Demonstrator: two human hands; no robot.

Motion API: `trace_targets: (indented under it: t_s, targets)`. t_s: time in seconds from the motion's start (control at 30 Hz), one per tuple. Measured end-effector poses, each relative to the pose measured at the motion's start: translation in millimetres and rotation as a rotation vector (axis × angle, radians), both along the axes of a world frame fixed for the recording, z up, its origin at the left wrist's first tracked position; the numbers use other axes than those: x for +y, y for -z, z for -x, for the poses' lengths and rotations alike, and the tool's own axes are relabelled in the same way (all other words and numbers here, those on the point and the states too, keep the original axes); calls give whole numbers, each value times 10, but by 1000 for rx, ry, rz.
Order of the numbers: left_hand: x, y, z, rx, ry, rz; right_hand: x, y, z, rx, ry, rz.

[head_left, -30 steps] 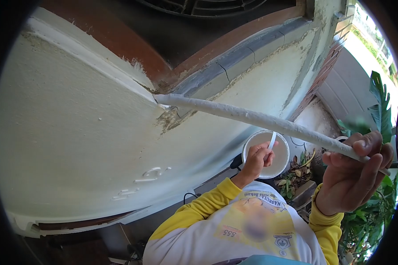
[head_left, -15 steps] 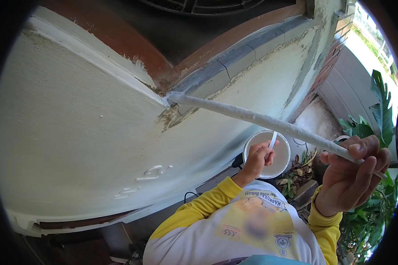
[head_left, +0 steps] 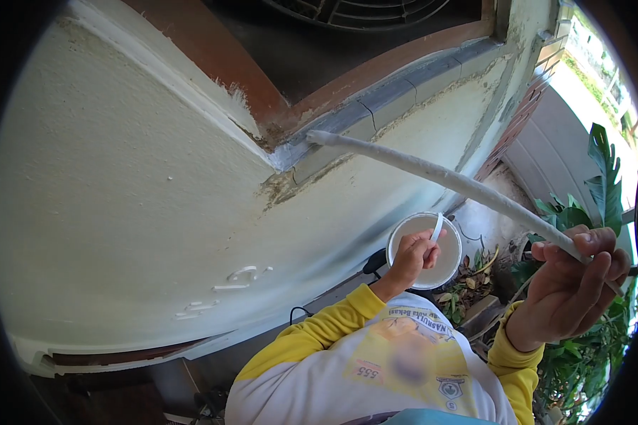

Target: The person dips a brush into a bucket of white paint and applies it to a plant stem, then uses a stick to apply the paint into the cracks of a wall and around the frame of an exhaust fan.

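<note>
Low on the right, my right hand (head_left: 571, 287) is closed round the near end of a long, whitish stick (head_left: 446, 177). The stick's far tip lies at the grey ledge (head_left: 390, 85) below the reddish-brown frame, a little right of the frame's corner; whether it touches cannot be told. My left hand (head_left: 412, 262) is closed on the white handle (head_left: 438, 227) of a round white bucket (head_left: 392, 244), which hangs or stands just beyond it. The inside of the bucket looks pale.
A cream wall (head_left: 135, 198) with rough patches fills the left and middle. Above it is a reddish-brown frame (head_left: 244, 64) round a dark opening with a round grille (head_left: 361, 14). Green plants (head_left: 602, 184) and a grey panel (head_left: 553, 149) stand at the right.
The stick's tip has moved from the corner of the ledge to the right and slightly up along it. Both hands keep their hold, and the view has shifted slightly.
</note>
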State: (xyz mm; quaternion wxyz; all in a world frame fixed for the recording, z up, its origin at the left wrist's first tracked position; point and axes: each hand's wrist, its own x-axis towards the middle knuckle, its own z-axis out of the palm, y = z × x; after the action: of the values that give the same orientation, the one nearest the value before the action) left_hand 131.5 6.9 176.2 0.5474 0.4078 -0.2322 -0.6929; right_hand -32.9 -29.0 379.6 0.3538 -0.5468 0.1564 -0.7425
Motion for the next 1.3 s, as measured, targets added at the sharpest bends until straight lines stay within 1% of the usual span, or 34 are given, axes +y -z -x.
trace_targets:
  t_s: [0.03,0.13,0.23,0.27,0.33,0.5,0.6,0.77,0.83,0.9,0.97,1.1,1.17,1.27,1.3]
  targets:
    - [-1,-6,-7,0,-3,-6,-16,-28,18,7,40,-5]
    - [13,16,-23,15,0,-10,-6,-104,54,63,-2,35]
    - [30,83,-36,11,2,2,87,-161,-77,92,-109,81]
    - [22,92,-27,7,3,7,87,-162,-124,102,-109,104]
    - [27,61,-24,9,11,-1,60,-171,-130,116,-67,119]
    - [20,1,-36,9,18,4,-112,-163,178,121,154,69]
    - [23,2,-28,5,26,4,-152,-197,280,139,232,109]
    - [9,9,-8,36,26,-2,136,-245,-100,126,102,125]
    - [8,32,-7,46,20,24,241,-269,-80,240,11,106]
    - [-2,45,12,47,9,37,269,-304,-219,191,-42,151]
    - [-1,49,30,36,-5,31,255,-323,-267,161,-17,150]
    - [-21,-11,34,29,25,0,69,-317,-65,176,192,129]
    - [-23,-10,22,25,35,1,27,-341,24,195,239,134]
    - [-9,17,6,35,49,-1,151,-372,-83,129,226,107]
    - [-11,35,7,39,42,-3,208,-368,-147,108,156,140]
